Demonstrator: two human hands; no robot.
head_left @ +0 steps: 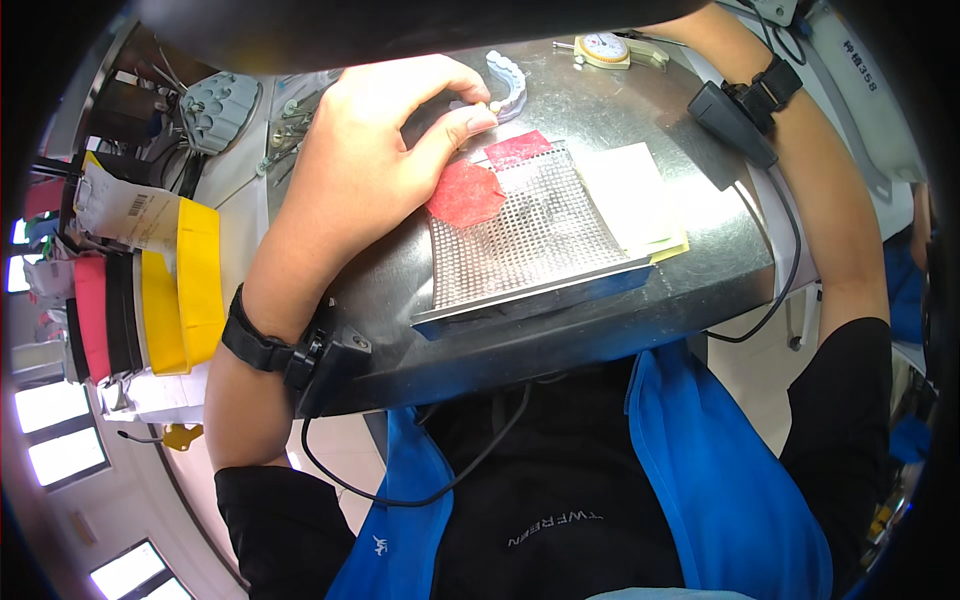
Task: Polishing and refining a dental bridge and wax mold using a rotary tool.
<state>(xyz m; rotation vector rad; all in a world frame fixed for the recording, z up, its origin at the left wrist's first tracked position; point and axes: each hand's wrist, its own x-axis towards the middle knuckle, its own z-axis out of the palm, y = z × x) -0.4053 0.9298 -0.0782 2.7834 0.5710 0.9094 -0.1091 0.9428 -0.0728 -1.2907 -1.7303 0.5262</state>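
Note:
My left hand [385,140] is closed at the fingertips, thumb against forefinger, on a small tooth-coloured piece that looks like a dental crown [494,107]. Right beside it, a blue-grey dental arch model [512,80] lies on the metal worktop. Two red sheet pieces, one rounded [466,194] and one straight-edged [518,149], lie by my left wrist on the far left corner of a perforated metal tray [525,240]. My right forearm [830,200] reaches forward along the right side; its hand is hidden behind the dark shape at the top edge.
A dial caliper [604,50] lies at the far right of the worktop [400,270]. Pale paper sheets [628,200] lie on the tray's right side. Leftward are slim metal tools [285,135], a grey holder with hollows [220,110] and yellow bins [200,285]. Cables hang from both wrist straps.

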